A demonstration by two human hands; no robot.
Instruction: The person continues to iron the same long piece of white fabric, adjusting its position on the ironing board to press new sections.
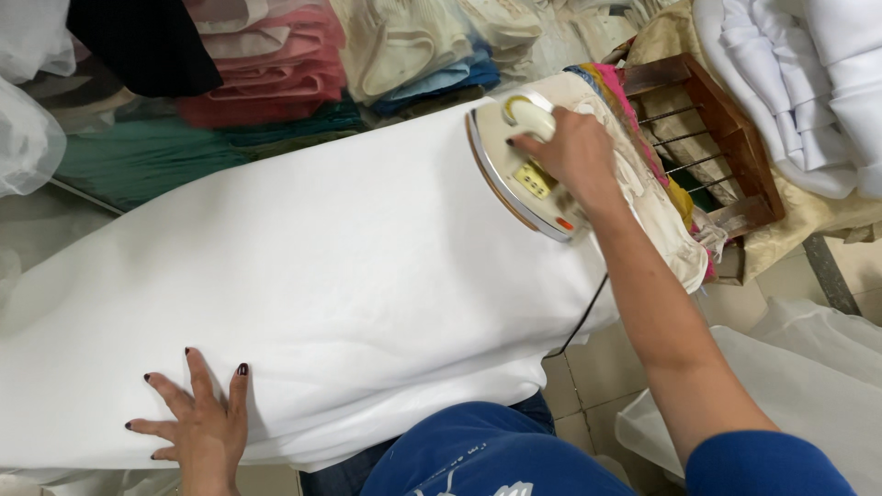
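A large white cloth [312, 266] lies spread over an ironing surface. My left hand [196, 421] rests flat on the cloth's near edge, fingers spread, nails dark. My right hand [562, 152] grips the handle of a cream-coloured iron [514, 170] at the far right end of the cloth. The iron is tipped up on its side there, its soleplate edge facing left. A dark cord [579, 321] hangs down from it over the cloth's right edge.
Folded fabrics in pink, red, green, blue and cream [276, 64] are stacked behind the board. A wooden chair [717, 119] draped with cloth stands at the right, with white fabric [808, 73] beyond it. More sheer white fabric [808, 386] lies on the tiled floor.
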